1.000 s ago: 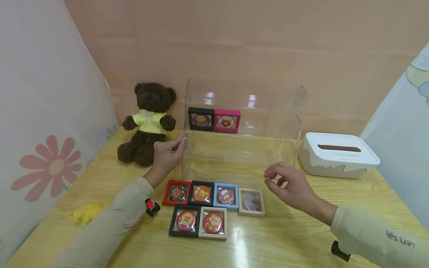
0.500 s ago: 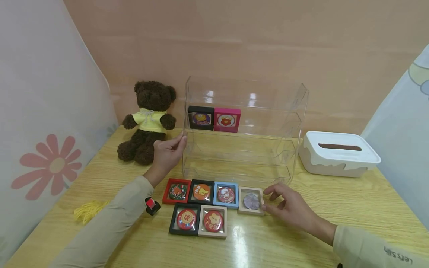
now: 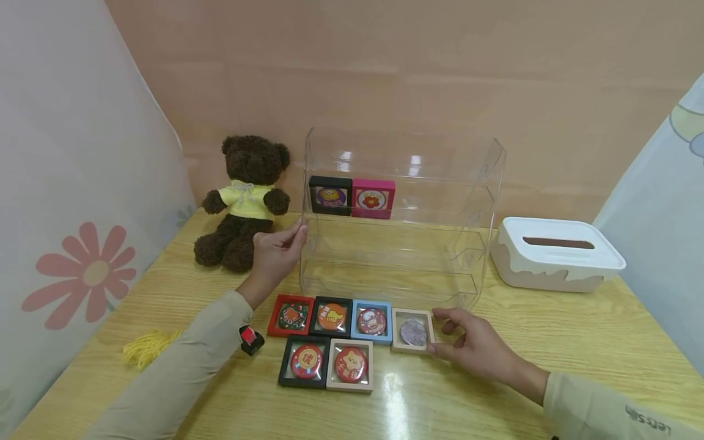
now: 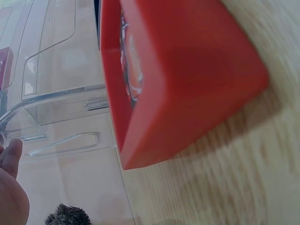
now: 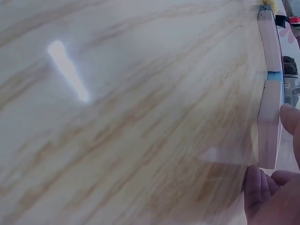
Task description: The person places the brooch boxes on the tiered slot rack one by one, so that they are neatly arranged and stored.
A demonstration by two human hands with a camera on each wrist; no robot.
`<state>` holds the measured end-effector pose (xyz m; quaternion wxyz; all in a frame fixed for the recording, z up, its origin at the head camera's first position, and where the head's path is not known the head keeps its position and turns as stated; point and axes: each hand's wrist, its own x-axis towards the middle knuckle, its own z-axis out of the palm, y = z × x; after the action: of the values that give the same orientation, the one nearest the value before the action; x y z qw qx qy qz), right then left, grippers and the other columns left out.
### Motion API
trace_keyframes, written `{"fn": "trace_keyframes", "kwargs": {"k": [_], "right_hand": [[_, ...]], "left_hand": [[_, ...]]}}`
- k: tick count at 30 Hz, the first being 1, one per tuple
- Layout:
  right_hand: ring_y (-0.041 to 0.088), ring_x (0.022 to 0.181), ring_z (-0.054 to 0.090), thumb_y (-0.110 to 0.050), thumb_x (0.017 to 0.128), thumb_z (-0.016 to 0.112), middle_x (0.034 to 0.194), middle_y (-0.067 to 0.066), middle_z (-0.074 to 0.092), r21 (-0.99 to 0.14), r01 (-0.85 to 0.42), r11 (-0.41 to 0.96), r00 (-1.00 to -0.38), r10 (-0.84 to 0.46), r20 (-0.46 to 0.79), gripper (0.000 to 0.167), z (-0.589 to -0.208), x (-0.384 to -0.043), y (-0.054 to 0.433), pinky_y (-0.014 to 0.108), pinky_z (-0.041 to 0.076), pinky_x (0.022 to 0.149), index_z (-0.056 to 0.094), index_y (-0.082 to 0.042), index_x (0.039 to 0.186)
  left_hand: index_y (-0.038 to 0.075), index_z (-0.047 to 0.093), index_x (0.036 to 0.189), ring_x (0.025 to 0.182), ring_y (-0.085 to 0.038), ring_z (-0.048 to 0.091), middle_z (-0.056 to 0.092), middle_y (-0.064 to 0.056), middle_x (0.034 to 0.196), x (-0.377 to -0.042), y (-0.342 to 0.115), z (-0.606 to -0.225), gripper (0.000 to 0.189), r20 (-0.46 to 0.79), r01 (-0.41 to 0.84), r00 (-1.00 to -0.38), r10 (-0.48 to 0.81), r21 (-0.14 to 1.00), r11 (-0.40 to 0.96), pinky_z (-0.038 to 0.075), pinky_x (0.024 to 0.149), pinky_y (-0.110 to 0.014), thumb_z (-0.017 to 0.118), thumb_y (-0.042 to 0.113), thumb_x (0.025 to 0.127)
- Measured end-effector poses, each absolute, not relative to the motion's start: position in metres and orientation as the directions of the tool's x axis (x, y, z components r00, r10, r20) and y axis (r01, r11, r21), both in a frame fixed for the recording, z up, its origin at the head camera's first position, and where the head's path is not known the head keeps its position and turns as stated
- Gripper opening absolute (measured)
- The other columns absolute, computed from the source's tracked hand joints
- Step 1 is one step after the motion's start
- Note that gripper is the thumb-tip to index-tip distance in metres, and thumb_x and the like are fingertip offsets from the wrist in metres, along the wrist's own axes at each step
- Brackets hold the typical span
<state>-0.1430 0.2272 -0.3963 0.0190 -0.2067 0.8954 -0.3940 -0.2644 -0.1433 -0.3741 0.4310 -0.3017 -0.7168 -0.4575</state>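
The right hand point(image 3: 478, 345) pinches the right edge of the beige frame point(image 3: 412, 332), thumb at the near corner and forefinger at the far corner; the beige frame lies flat immediately left of this grip, with the light blue frame point(image 3: 371, 322) just beyond it. The left hand point(image 3: 277, 250) pinches the left side panel of the clear rack point(image 3: 396, 253) between thumb and fingers, the red frame point(image 3: 291, 316) lying on the near side of that grip.

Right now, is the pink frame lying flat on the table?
No, the pink frame stands in the clear rack, beside a black frame.
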Motion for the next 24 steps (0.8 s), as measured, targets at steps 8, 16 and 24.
{"fn": "trace_keyframes", "kwargs": {"k": [8, 16, 24], "right_hand": [[0.021, 0.085, 0.055, -0.031, 0.076, 0.081, 0.107, 0.011, 0.058, -0.737, -0.371, 0.565, -0.880, -0.468, 0.084, 0.073, -0.394, -0.149, 0.231, 0.026, 0.051, 0.060, 0.050, 0.006, 0.131], [0.019, 0.085, 0.053, -0.030, 0.077, 0.081, 0.108, 0.007, 0.056, -0.728, -0.420, 0.543, -0.848, -0.520, 0.101, 0.066, -0.395, -0.155, 0.233, 0.026, 0.050, 0.056, 0.053, 0.003, 0.127], [0.021, 0.085, 0.055, -0.031, 0.071, 0.085, 0.107, 0.007, 0.057, -0.742, -0.391, 0.545, -0.866, -0.490, 0.096, 0.065, -0.395, -0.155, 0.232, 0.027, 0.050, 0.058, 0.053, 0.001, 0.119]], "left_hand": [[-0.009, 0.067, 0.103, 0.056, -0.022, 0.067, 0.067, -0.019, 0.088, -0.265, -0.144, -0.376, 0.023, 0.895, 0.829, -0.442, 0.052, 0.386, 0.405, 0.051, 0.049, -0.019, 0.069, -0.011, 0.080], [-0.007, 0.067, 0.105, 0.060, -0.021, 0.068, 0.067, -0.017, 0.092, -0.261, -0.143, -0.372, 0.022, 0.886, 0.819, -0.460, 0.048, 0.403, 0.409, 0.053, 0.050, -0.023, 0.067, -0.009, 0.083], [-0.008, 0.067, 0.106, 0.062, -0.022, 0.068, 0.068, -0.017, 0.091, -0.260, -0.143, -0.371, 0.021, 0.883, 0.822, -0.466, 0.051, 0.411, 0.394, 0.053, 0.050, -0.024, 0.065, -0.009, 0.085]]}}
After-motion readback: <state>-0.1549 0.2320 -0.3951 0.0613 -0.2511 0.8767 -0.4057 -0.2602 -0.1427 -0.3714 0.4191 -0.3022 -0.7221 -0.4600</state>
